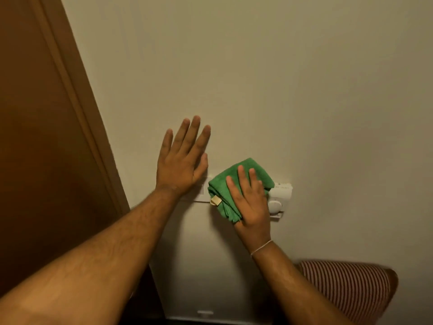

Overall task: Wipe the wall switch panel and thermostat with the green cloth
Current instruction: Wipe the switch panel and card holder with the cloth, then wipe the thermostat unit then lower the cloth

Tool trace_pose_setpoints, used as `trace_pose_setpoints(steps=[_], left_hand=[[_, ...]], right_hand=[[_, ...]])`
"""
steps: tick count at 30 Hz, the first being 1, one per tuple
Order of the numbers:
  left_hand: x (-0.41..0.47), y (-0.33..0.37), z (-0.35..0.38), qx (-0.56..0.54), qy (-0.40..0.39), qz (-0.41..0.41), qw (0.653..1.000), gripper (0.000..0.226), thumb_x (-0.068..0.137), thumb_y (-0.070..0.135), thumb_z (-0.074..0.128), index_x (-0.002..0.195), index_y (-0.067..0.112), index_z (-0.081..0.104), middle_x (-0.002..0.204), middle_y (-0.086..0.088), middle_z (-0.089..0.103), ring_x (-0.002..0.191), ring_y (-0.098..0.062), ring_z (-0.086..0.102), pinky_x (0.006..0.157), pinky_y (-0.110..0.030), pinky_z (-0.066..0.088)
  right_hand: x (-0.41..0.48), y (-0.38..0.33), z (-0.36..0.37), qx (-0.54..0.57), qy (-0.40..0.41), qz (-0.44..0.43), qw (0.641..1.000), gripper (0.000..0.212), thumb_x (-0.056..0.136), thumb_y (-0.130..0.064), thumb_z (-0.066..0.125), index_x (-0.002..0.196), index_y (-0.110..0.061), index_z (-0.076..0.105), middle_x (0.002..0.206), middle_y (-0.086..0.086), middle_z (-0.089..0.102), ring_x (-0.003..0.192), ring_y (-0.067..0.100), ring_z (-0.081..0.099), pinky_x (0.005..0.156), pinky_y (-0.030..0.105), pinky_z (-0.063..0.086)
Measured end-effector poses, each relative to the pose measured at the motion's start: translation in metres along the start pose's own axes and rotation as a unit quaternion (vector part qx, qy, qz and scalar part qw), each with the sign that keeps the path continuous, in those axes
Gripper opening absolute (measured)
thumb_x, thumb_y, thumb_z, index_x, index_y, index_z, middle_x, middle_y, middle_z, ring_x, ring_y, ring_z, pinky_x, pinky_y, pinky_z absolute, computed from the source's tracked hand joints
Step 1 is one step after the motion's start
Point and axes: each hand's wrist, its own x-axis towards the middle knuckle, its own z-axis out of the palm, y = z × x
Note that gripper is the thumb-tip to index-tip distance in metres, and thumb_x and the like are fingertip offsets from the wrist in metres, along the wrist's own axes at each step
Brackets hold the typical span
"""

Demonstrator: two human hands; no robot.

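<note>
- While the right hand presses the folded green cloth flat to the wall, the cloth sits between the switch panel and the thermostat, overlapping the inner edge of each.
- Right grip: palm and extended fingers pin the cloth to the surface; not a closed fist, more a flat press. Judged purpose: spread pressure evenly for wiping.
- Left hand: open, fingers spread, holds nothing. Palm lies flat on the wall, its heel over the upper left part of the switch panel. Judged purpose: bracing the body while leaning in.
- Switch panel: mostly hidden under the left wrist and cloth; only its lower edge shows clearly.
- Thermostat: right part visible, white, with vent slots and a round dial below; left part covered by cloth and hand.
- A tan label hangs off the cloth's left fold.
- Containers: none in view.
- Surroundings: wooden door frame at left, striped cushion lower right.
- Progress judgement: wiping under way; which fixture is done, cannot tell.
</note>
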Motion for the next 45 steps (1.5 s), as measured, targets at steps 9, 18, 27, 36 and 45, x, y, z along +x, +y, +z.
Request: trace_pose_setpoints(steps=[9,18,27,36,45], left_hand=[[-0.047,0.026,-0.029,0.007,-0.041,-0.084,0.996,0.079,0.11,0.047,0.034,0.179,0.025,0.003,0.187,-0.005,-0.001,0.173,-0.025,0.002,0.138,-0.05,0.001],[-0.199,0.124,-0.008,-0.027,-0.217,-0.084,0.972,0.079,0.103,0.049,0.041,0.174,0.019,0.026,0.182,-0.012,0.024,0.167,-0.029,0.021,0.13,-0.051,0.02],[-0.368,0.214,0.04,-0.108,-0.346,-0.036,0.931,0.07,0.1,0.042,0.048,0.165,0.019,0.05,0.175,-0.004,0.034,0.159,-0.031,0.044,0.134,-0.041,0.006],[-0.511,0.281,0.069,-0.146,-0.471,-0.007,0.87,0.075,0.106,0.046,0.042,0.176,0.022,0.028,0.186,-0.002,0.016,0.171,-0.026,0.02,0.136,-0.053,0.014],[-0.567,0.277,0.082,-0.119,-0.517,0.018,0.848,0.074,0.11,0.05,0.037,0.177,0.021,0.025,0.185,-0.007,0.016,0.171,-0.029,0.017,0.136,-0.053,0.011]], right_hand=[[0.051,0.018,-0.035,-0.047,0.0,-0.018,0.999,0.075,0.099,-0.018,0.073,0.163,-0.014,0.034,0.177,0.003,0.014,0.165,0.029,0.012,0.135,0.041,0.006],[-0.112,0.035,-0.051,-0.009,-0.148,0.112,0.983,0.065,0.104,-0.041,0.049,0.161,-0.012,0.037,0.172,0.012,0.03,0.164,0.027,0.018,0.129,0.05,0.026],[-0.378,0.057,-0.078,0.005,-0.386,0.326,0.863,0.066,0.091,-0.029,0.063,0.148,0.002,0.052,0.159,0.026,0.043,0.158,0.035,0.023,0.126,0.045,0.021],[-0.56,0.085,-0.084,0.002,-0.506,0.539,0.674,0.073,0.094,-0.012,0.066,0.161,-0.021,0.039,0.174,0.006,0.024,0.164,0.029,0.011,0.132,0.054,0.021],[-0.624,0.148,-0.023,-0.086,-0.547,0.565,0.612,0.086,0.105,-0.022,0.053,0.169,-0.021,-0.004,0.177,0.007,-0.012,0.164,0.031,-0.013,0.134,0.054,0.002]])
